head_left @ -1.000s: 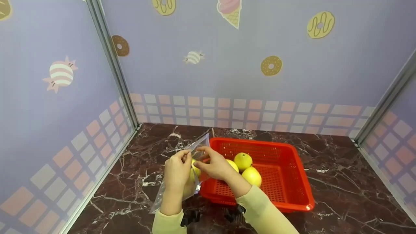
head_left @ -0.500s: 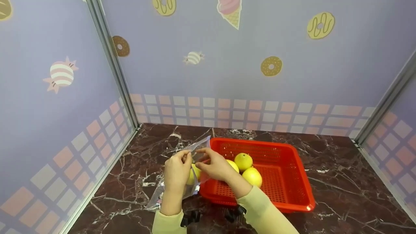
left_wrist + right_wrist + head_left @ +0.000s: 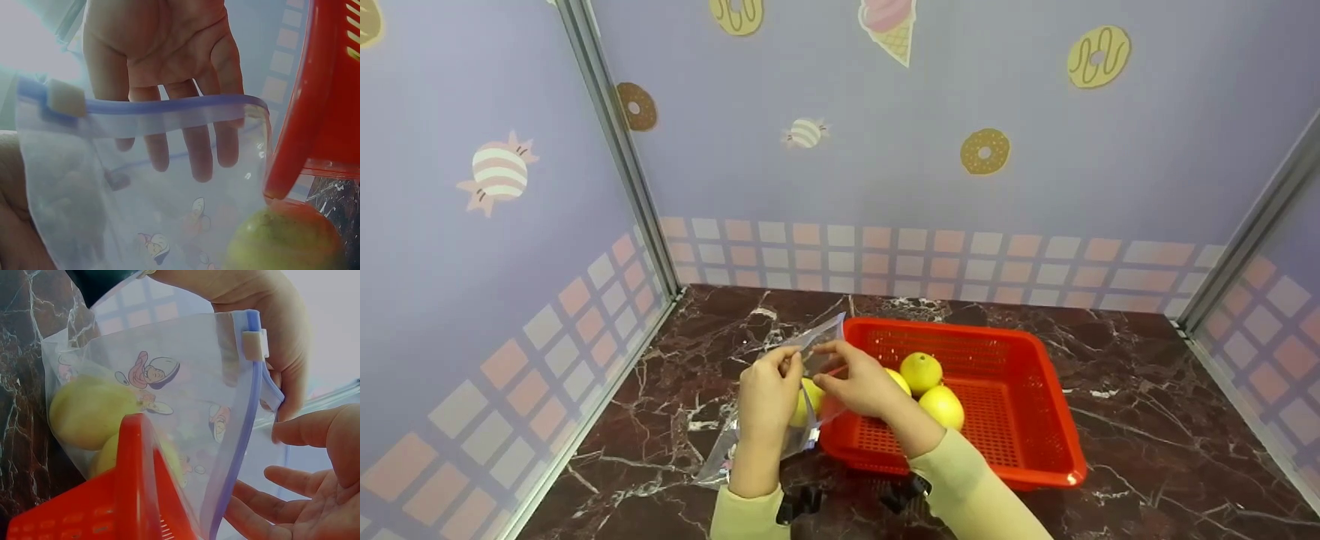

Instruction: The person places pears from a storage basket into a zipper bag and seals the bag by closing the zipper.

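My left hand (image 3: pixel 769 390) pinches the rim of a clear zip bag (image 3: pixel 197 343) printed with small cartoon figures. The bag's purple zip strip carries a white slider (image 3: pixel 255 346). Yellow-green fruits (image 3: pixel 93 410) lie in the lower part of the bag, one partly behind the basket's rim in the right wrist view. My right hand (image 3: pixel 859 382) is at the bag's mouth, its fingers spread and nearly straight. Seen in the left wrist view, the fingertips of this right hand (image 3: pixel 169 50) show through the plastic below the zip strip.
A red plastic basket (image 3: pixel 1039 405) stands right beside the bag. Several yellow fruits (image 3: pixel 942 407) sit in its left part, one partly behind my right hand. The dark red marble tabletop (image 3: pixel 660 405) is bounded by patterned panels (image 3: pixel 840 172) at the back and sides.
The bag's lower left end has shifted a little left and the fruit inside it sits slightly lower. Both hands stay almost still at the bag's mouth.
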The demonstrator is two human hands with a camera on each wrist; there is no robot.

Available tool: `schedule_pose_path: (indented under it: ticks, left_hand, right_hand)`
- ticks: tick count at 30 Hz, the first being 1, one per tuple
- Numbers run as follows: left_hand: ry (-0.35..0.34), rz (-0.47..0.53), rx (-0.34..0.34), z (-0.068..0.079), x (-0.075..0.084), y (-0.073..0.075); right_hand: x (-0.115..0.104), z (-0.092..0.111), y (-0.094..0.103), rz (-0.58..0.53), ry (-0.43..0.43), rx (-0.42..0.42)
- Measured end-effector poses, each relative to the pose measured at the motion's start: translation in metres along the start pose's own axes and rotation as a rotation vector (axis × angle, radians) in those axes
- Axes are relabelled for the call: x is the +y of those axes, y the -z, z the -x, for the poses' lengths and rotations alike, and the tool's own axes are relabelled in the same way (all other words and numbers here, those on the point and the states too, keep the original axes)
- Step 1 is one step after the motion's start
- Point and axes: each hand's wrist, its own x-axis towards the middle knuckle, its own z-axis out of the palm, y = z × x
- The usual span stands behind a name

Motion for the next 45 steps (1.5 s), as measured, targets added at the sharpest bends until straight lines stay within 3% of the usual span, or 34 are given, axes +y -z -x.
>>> schedule_pose_path:
  ticks: [15, 20, 35, 45]
  left_hand:
    - [0.028, 0.009, -0.019, 0.0, 0.0, 0.001]
    - [0.018, 0.013, -0.002, 0.0, 0.0, -0.001]
    - [0.013, 0.007, 0.009, 0.001, -0.001, -0.002]
    - [0.009, 0.007, 0.011, 0.001, -0.001, -0.002]
  right_hand:
    - [0.0, 0.0, 0.015, 0.001, -0.028, 0.031]
    - [0.003, -0.001, 0.025, 0.036, -0.015, 0.036]
    - [0.02, -0.003, 0.058, 0.09, -0.128, 0.057]
    - [0.033, -0.002, 0.078, 0.165, -0.138, 0.028]
